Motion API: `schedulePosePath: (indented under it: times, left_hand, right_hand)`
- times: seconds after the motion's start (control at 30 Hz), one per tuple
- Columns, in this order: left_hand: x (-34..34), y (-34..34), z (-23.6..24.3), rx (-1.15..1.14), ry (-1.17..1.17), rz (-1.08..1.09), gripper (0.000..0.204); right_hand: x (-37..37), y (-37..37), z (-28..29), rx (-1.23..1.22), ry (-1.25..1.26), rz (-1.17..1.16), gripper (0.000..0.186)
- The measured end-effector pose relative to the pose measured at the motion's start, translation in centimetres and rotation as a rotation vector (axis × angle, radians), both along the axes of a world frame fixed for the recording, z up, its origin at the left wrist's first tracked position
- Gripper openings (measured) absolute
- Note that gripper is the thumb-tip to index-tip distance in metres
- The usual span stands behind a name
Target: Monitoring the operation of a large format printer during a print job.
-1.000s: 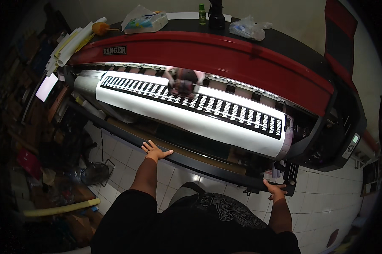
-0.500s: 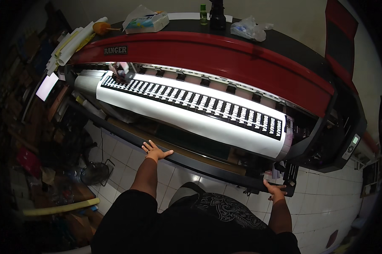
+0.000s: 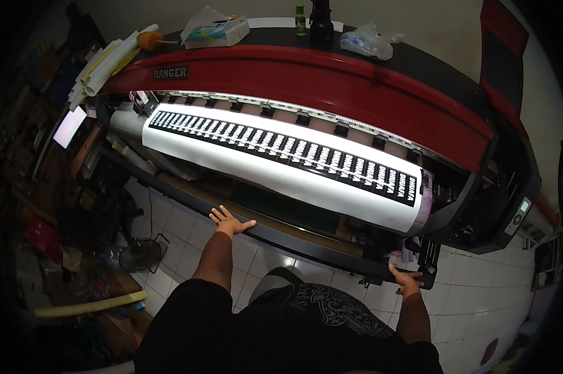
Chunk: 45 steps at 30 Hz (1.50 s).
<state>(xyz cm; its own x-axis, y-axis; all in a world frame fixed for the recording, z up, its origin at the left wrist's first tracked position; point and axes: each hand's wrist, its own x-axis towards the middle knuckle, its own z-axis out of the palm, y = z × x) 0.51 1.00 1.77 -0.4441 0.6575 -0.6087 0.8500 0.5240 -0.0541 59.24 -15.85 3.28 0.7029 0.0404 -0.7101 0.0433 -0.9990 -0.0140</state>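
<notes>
My left hand (image 3: 230,222) lies spread on the long dark front bar (image 3: 300,248) of a wide-format printer (image 3: 331,78) with a red cover. Near the bar's right end, my right hand (image 3: 407,280) rests on it with fingers apart. Beyond both hands, a white sheet (image 3: 275,174) curves over the lit bed, bearing a long row of black blocks with white lettering. The print carriage (image 3: 141,101) is at the bed's left end, partly out of sight. A brown roll (image 3: 344,245) runs just behind the bar.
Paper rolls (image 3: 110,59), a tissue pack (image 3: 216,32), a green bottle (image 3: 300,22) and a plastic bag (image 3: 365,43) top the printer. Left are a lit screen (image 3: 69,128), a fan (image 3: 141,255), a yellow tube (image 3: 91,304) and clutter. A control panel (image 3: 517,217) is at right.
The print carriage has travelled leftward from the middle of the bed to its left end, uncovering printed blocks. Both of my hands stay in the same places on the bar.
</notes>
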Motion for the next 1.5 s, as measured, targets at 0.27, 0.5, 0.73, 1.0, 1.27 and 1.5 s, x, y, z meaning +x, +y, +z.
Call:
schedulePosePath:
  times: [0.27, 0.5, 0.73, 1.0, 1.27, 1.5]
  left_hand:
    - [0.5, -0.1, 1.1, -0.012, -0.012, 0.021, 0.144]
    - [0.6, -0.2, 1.5, -0.022, -0.029, 0.045, 0.145]
    - [0.7, 0.0, 1.5, -0.027, -0.038, 0.030, 0.144]
    - [0.4, 0.0, 1.1, -0.033, -0.015, 0.022, 0.143]
    - [0.5, 0.2, 1.3, -0.057, 0.005, 0.045, 0.145]
    - [0.4, 0.1, 0.9, -0.041, 0.000, 0.015, 0.143]
  right_hand:
    - [0.2, -0.2, -0.9, 0.049, -0.027, -0.031, 0.155]
    - [0.0, -0.1, -0.4, 0.068, 0.003, -0.051, 0.153]
    - [0.2, -0.1, -0.4, 0.012, -0.001, -0.020, 0.154]
    - [0.3, 0.0, -0.5, -0.005, 0.004, 0.011, 0.156]
    - [0.2, -0.2, -0.8, 0.022, -0.037, 0.004, 0.152]
    - [0.5, -0.3, -1.2, 0.001, -0.041, 0.000, 0.152]
